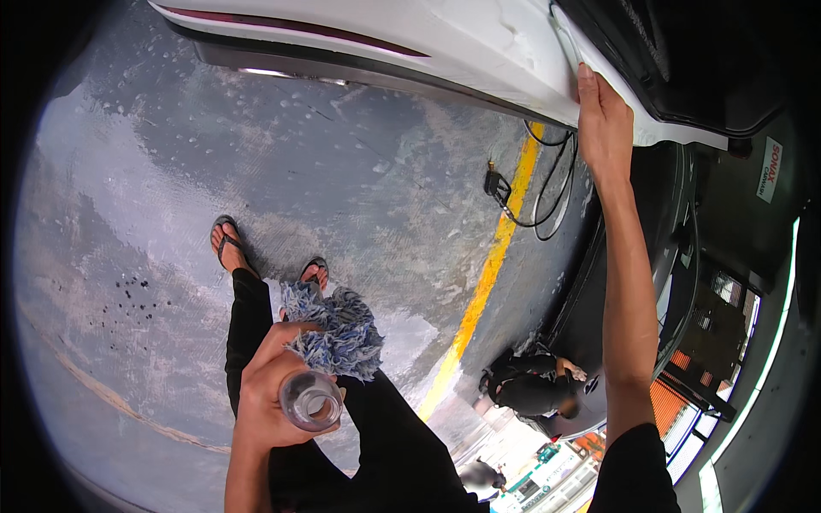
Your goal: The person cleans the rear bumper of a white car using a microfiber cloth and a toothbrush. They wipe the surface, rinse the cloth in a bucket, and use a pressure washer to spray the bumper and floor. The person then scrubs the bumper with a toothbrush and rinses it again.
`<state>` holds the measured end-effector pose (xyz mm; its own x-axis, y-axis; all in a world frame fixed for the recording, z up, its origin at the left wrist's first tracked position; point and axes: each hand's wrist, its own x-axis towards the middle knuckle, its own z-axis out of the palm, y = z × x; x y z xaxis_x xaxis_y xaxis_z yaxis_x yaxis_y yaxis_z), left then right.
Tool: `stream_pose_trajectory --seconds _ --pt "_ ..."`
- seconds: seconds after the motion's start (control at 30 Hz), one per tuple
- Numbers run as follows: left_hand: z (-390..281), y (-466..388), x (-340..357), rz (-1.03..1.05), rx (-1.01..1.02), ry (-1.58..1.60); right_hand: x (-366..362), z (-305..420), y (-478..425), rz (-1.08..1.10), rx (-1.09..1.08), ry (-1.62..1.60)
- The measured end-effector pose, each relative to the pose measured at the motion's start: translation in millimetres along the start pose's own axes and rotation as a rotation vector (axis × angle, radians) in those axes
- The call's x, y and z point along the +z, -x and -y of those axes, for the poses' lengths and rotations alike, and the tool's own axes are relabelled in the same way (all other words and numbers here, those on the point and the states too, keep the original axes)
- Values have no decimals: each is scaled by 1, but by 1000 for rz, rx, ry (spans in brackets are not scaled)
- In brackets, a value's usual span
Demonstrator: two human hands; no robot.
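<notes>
My left hand (266,391) grips a clear bottle (312,403), its round end facing up at me. A shaggy blue-and-white microfiber wash mitt or cloth (340,330) is bunched in the same grasp, beyond the bottle. At upper right, my outstretched right hand (606,118) has its thumb on a narrow pale strip (567,37) along the white car (474,38). The fingers curl under and are partly hidden; whether the strip is a handle or trim is unclear. A long red lamp strip (308,29) runs along the car's body.
A pressure-washer gun (497,184) with a black hose (545,224) lies on the concrete floor (321,179), beside a yellow line (490,276). A dark car (584,301) stands at right, with a person (535,388) crouched against it. Another person (481,476) is farther off.
</notes>
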<state>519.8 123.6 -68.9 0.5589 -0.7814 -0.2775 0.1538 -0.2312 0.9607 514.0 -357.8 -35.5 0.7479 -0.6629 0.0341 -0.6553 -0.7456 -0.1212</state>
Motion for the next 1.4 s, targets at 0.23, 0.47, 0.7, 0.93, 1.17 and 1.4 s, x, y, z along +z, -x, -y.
stream_pose_trajectory --seconds 0.23,0.47,0.7,0.93,1.17,1.4 --pt "21 9 1 -43 13 6 11 -15 -4 -94 116 85" --pt "16 15 -8 -101 -21 -25 -4 -58 4 -41 234 195" --pt "-3 8 -9 -89 -36 -101 10 48 -5 2 -28 -51" --pt "-26 -3 1 -20 -28 -103 6 3 1 6 128 -86" --pt "-53 -25 26 25 -40 -124 7 10 6 22 175 -71" --pt "-80 -43 54 68 -60 -192 -23 -149 -24 -54 237 167"
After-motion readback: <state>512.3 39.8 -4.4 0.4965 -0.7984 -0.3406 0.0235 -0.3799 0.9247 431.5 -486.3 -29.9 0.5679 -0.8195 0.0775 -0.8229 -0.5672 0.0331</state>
